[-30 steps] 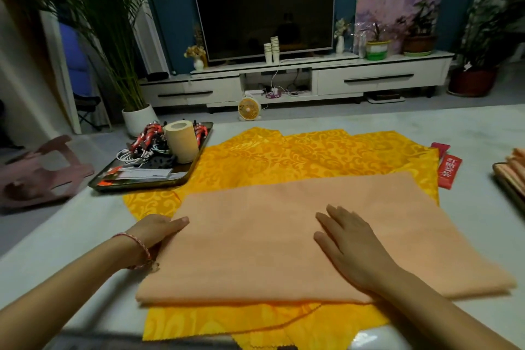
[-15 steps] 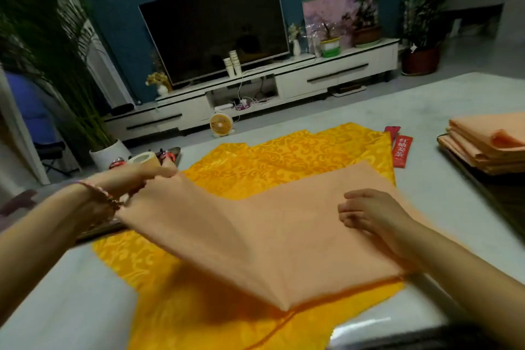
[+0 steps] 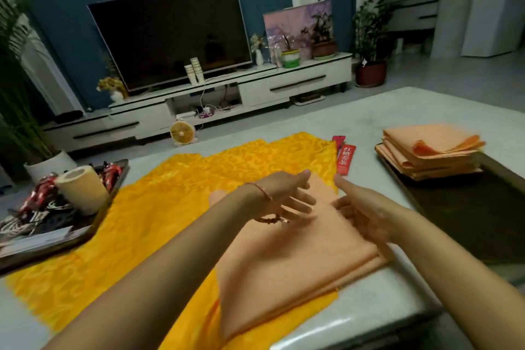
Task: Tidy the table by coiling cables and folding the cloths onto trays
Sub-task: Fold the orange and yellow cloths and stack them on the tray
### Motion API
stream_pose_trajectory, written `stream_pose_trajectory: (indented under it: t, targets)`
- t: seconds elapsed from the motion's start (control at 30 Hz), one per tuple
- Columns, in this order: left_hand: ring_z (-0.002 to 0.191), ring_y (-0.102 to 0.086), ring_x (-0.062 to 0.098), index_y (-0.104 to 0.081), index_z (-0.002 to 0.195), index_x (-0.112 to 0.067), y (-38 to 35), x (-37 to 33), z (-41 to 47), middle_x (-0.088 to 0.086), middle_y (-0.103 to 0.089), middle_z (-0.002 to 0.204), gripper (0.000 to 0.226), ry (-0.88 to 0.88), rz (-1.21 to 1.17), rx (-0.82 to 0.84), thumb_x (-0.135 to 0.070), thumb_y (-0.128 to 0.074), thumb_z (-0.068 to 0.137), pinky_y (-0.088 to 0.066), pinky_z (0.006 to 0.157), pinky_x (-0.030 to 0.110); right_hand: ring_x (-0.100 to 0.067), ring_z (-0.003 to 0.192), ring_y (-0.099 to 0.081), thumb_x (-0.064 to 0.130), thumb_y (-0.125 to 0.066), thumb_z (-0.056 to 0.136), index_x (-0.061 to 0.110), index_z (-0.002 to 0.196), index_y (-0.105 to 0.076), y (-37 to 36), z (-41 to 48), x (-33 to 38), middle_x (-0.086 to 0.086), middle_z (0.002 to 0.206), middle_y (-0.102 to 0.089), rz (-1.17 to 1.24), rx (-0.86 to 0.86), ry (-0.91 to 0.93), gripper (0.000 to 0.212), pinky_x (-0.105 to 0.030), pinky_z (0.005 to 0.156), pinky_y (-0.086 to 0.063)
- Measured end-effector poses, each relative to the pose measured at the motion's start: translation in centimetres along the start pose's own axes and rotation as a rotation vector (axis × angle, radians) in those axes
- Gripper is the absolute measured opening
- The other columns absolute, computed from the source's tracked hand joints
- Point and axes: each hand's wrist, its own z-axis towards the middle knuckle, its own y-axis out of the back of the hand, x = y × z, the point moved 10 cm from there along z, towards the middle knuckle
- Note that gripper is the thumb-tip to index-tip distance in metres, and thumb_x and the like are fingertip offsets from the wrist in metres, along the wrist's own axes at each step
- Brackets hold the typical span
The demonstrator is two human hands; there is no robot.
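Mid-table, on yellow brocade cloth point(image 3: 142, 221), peach cloth point(image 3: 298, 258) lies folded, layers showing at near-right edge. L hand point(image 3: 287, 193) over it, fingers straight and spread, holding nothing. R hand point(image 3: 366, 216) at cloth's right side, index straight, rest loose, no grip seen. Cloth looks light, limp, prob. slides on brocade. Best hold: folded edge, both hands, support underneath or it unfolds. Likely dest.: tray point(image 3: 468, 213) on right, w/ folded stack point(image 3: 431, 150).

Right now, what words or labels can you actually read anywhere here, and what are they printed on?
"红糖姜茶": pale characters running down the red packet beside the yellow cloth.
Papers on the left tray: any print is too blurred to read.
The second red packet behind it: no text can be made out.
Nothing else is legible.
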Motion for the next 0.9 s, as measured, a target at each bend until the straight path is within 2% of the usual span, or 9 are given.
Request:
stream_pose_trajectory:
  t: [0.07, 0.13, 0.2, 0.37, 0.47, 0.6, 0.73, 0.8, 0.9]
  targets:
    - [0.089, -0.057, 0.019, -0.054, 0.118, -0.004, 1.6, -0.5, 0.1, 0.014, -0.062, 0.110, 0.036, -0.123, 0.096, -0.134, -0.031, -0.039, 0.100, -0.046, 0.067, 0.027, -0.013, 0.059, -0.044, 0.053, -0.058, 0.085, 0.009, 0.096, -0.057, 0.8, 0.3, 0.2, -0.003, 0.071, -0.049, -0.287, -0.080, 0.063, 0.045, -0.026, 0.049, -0.031]
    - [0.090, -0.057, 0.017, -0.059, 0.111, -0.006, 4.3, 0.1, -1.5, 0.010, -0.063, 0.107, 0.025, -0.221, 0.353, -0.307, -0.022, -0.044, 0.098, -0.044, 0.068, 0.025, -0.012, 0.055, -0.044, 0.042, -0.068, 0.081, 0.012, 0.076, -0.057, 0.7, 0.4, 1.2, -0.001, 0.065, -0.048, -0.510, -0.151, 0.196, 0.032, -0.025, 0.047, -0.029]
    - [0.103, -0.057, 0.016, -0.061, 0.113, -0.008, 5.3, 0.5, -3.2, 0.006, -0.063, 0.115, 0.024, -0.314, 0.582, -0.399, -0.018, -0.048, 0.096, -0.039, 0.078, 0.020, -0.013, 0.057, -0.043, 0.032, -0.073, 0.078, 0.015, 0.062, -0.050, 0.2, 0.4, 2.3, 0.002, 0.061, -0.044, -0.578, -0.191, 0.323, 0.033, -0.023, 0.047, -0.027]
    - [0.135, -0.031, 0.012, -0.048, 0.131, -0.020, 3.9, 1.1, -6.0, -0.002, -0.045, 0.141, 0.034, -0.482, 0.832, -0.473, -0.029, -0.042, 0.098, -0.020, 0.102, 0.015, -0.015, 0.068, -0.049, 0.024, -0.069, 0.080, 0.011, 0.072, -0.060, 1.6, -0.7, 4.9, 0.001, 0.066, -0.051, -0.630, -0.296, 0.467, 0.018, -0.020, 0.049, -0.029]
    - [0.145, -0.003, 0.013, -0.029, 0.144, -0.025, 1.4, 3.7, -4.8, -0.004, -0.016, 0.156, 0.049, -0.395, 0.931, -0.370, -0.042, -0.033, 0.098, -0.004, 0.115, 0.030, -0.027, 0.085, -0.057, 0.016, -0.058, 0.086, 0.001, 0.083, -0.063, 2.9, -0.7, 3.9, -0.013, 0.087, -0.063, -0.772, -0.356, 0.445, 0.016, -0.027, 0.058, -0.035]
    - [0.144, 0.016, 0.016, -0.004, 0.150, -0.030, -0.3, 8.3, -2.7, -0.003, 0.012, 0.158, 0.061, -0.243, 1.099, -0.314, -0.054, -0.022, 0.096, 0.013, 0.114, 0.039, -0.028, 0.098, -0.055, 0.020, -0.040, 0.097, 0.010, 0.102, -0.053, 2.0, -0.1, 1.9, -0.012, 0.110, -0.059, -0.987, -0.397, 0.438, 0.017, -0.034, 0.076, -0.042]
    - [0.143, 0.019, 0.014, 0.003, 0.149, -0.033, -0.3, 10.0, -1.6, -0.005, 0.018, 0.156, 0.061, -0.223, 1.137, -0.372, -0.056, -0.016, 0.096, 0.017, 0.111, 0.036, -0.026, 0.111, -0.046, 0.013, -0.036, 0.097, 0.014, 0.124, -0.041, 1.3, -1.1, 2.3, -0.009, 0.124, -0.047, -1.295, -0.599, 0.521, 0.028, -0.033, 0.087, -0.038]
    - [0.143, 0.018, 0.014, 0.003, 0.149, -0.033, -0.2, 10.1, -1.5, -0.006, 0.017, 0.156, 0.061, -0.239, 1.136, -0.390, -0.056, -0.015, 0.095, 0.018, 0.111, 0.035, -0.027, 0.116, -0.042, 0.009, -0.036, 0.094, 0.013, 0.132, -0.034, 0.6, -1.7, 2.9, -0.011, 0.131, -0.042, -1.330, -0.655, 0.575, 0.039, -0.034, 0.092, -0.033]
    - [0.143, 0.018, 0.014, 0.004, 0.149, -0.033, -0.2, 10.1, -1.6, -0.006, 0.018, 0.156, 0.060, -0.243, 1.145, -0.392, -0.055, -0.014, 0.096, 0.016, 0.112, 0.036, -0.027, 0.126, -0.038, 0.018, -0.038, 0.096, 0.015, 0.138, -0.036, -3.6, -3.0, 3.7, -0.010, 0.142, -0.039, -1.223, -0.440, 0.801, 0.041, -0.035, 0.102, -0.027]
